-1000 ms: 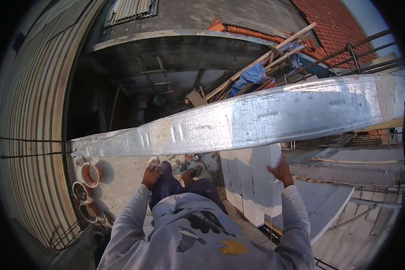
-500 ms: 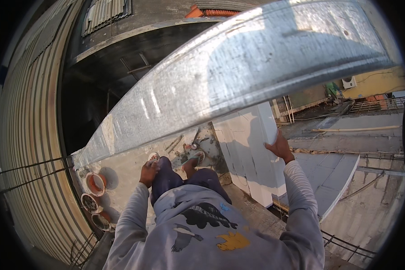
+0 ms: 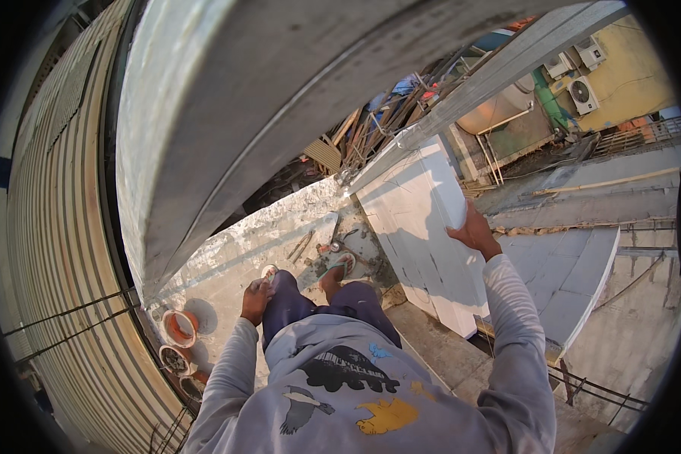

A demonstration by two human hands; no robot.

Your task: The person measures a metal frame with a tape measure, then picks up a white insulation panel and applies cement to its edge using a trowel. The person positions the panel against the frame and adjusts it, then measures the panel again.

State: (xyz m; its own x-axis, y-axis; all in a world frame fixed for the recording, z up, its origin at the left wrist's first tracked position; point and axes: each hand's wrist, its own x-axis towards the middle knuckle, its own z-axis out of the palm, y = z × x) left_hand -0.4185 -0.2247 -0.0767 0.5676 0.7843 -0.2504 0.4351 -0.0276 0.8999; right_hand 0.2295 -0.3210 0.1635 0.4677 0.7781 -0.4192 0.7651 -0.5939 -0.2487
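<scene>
My right hand rests on the top edge of a white block wall, thumb on the near side and fingers bent over the edge. Beside my left thigh is my left hand, its fingers curled; whether anything sits inside them is hidden. A large galvanised metal beam crosses close overhead, touched by neither hand. My sandalled feet stand on a rough concrete floor. Small hand tools, too small to name, lie past my feet next to the wall.
Orange buckets stand at the left beside a corrugated metal roof. A second metal beam slopes down toward the wall's far end. Behind it lies a pile of timber. Thin bars stick out at the lower right.
The large beam now covers the upper left of the view, exposing the second beam and timber pile. My right hand stays on the wall edge; my left stays by my thigh.
</scene>
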